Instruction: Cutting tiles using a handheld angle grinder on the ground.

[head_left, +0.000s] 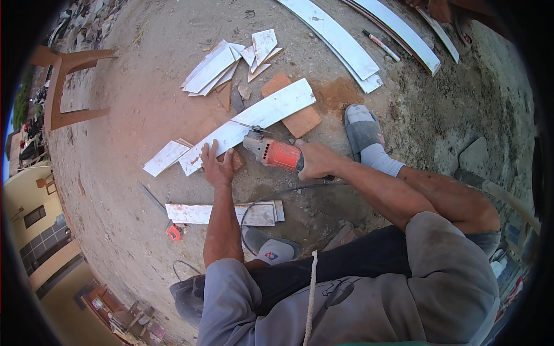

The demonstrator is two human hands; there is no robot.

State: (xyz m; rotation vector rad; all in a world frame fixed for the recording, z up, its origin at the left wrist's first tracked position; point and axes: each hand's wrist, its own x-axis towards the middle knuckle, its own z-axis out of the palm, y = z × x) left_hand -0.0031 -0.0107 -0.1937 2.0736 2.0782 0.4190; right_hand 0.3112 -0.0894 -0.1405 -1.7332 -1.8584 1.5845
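Observation:
A long white tile strip [271, 109] lies across a brick [300, 121] on the dirt ground. My left hand [216, 166] presses flat on the strip's near end, fingers spread. My right hand [314, 160] grips the rear of a red angle grinder [274, 153]. The grinder's disc [249, 127] sits against the strip's near edge around its middle. The grinder's black cord [277, 193] runs back toward my body.
A pile of cut white tile scraps [228, 63] lies beyond the strip. Long white strips [340, 40] and a marker [381, 46] lie far right. A second tile piece [222, 213] and a red tape measure [175, 232] sit near my left arm. A brown plastic chair [63, 86] stands left.

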